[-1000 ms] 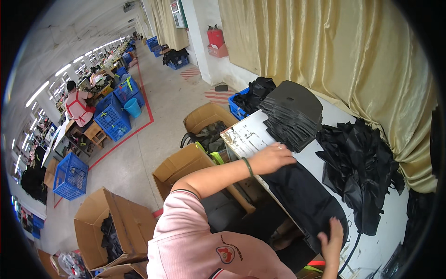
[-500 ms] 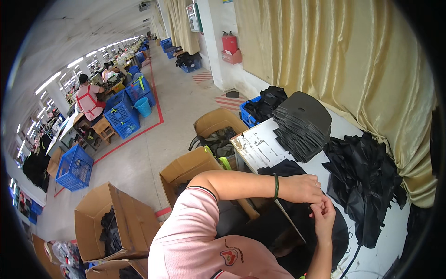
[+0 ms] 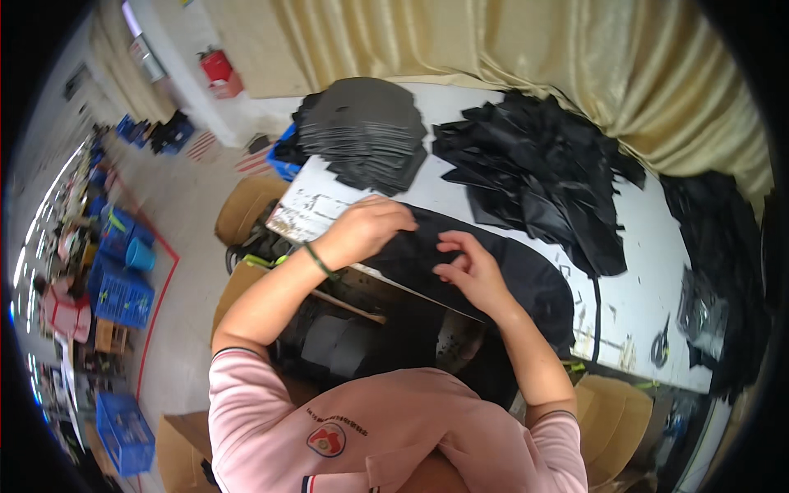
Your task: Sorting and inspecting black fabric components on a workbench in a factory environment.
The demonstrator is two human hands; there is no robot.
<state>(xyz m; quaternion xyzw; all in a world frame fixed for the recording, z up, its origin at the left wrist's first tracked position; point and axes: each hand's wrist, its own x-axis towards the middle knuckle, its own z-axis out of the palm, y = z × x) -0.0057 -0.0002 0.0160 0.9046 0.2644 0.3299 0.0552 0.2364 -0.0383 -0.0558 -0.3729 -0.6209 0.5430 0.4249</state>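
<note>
A black fabric piece [image 3: 514,255] with a rounded right end lies along the near edge of the white table [image 3: 649,304]. Over its left end is my left hand [image 3: 370,228], with its fingers bent and pressed together. What they hold, if anything, is hidden. My right hand [image 3: 477,275] is above the middle of the same piece, thumb and fingers apart and nothing between them. A dark green bangle [image 3: 316,260] circles my left wrist.
A stack of dark grey shaped panels [image 3: 362,123] stands at the back left of the table. Beside it is a heap of black fabric pieces [image 3: 534,164]. Scissors [image 3: 660,345] lie at the right. Cardboard boxes [image 3: 612,419] and blue crates [image 3: 123,431] stand around the table.
The view has swung right over the table. My hands, which were close together at the fingertips, have come apart; the right one has opened.
</note>
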